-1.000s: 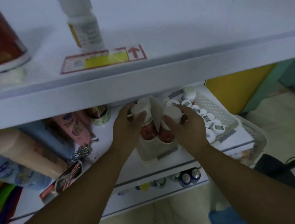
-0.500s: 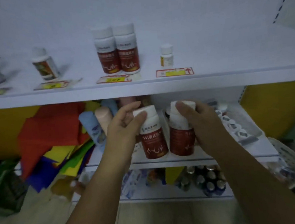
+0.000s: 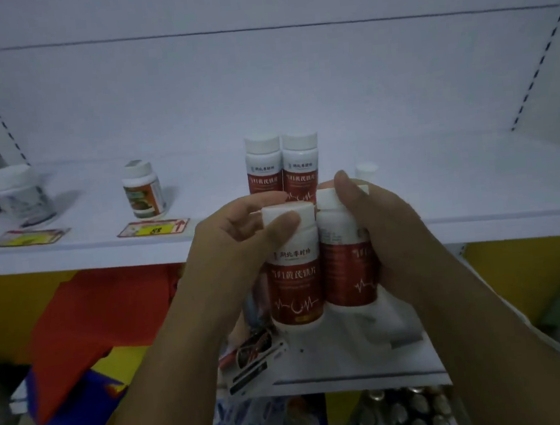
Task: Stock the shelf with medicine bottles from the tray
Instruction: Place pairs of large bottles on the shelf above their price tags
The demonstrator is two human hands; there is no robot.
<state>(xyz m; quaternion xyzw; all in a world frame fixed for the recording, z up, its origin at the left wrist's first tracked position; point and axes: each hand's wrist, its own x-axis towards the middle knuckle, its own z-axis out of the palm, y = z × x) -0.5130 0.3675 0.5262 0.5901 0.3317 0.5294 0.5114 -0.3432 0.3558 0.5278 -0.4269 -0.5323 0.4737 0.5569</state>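
While my left hand (image 3: 237,246) pinches cap of left bottle (image 3: 294,278) and my right hand (image 3: 385,237) wraps round right bottle (image 3: 347,267), I hold both upright, side by side, before shelf (image 3: 72,257) edge. Matching pair (image 3: 281,164) stands straight behind, up and ahead; bare space rightward, nearer right hand.

Bare forearms (image 3: 183,356), bare left hand (image 3: 237,246), right hand (image 3: 387,236)
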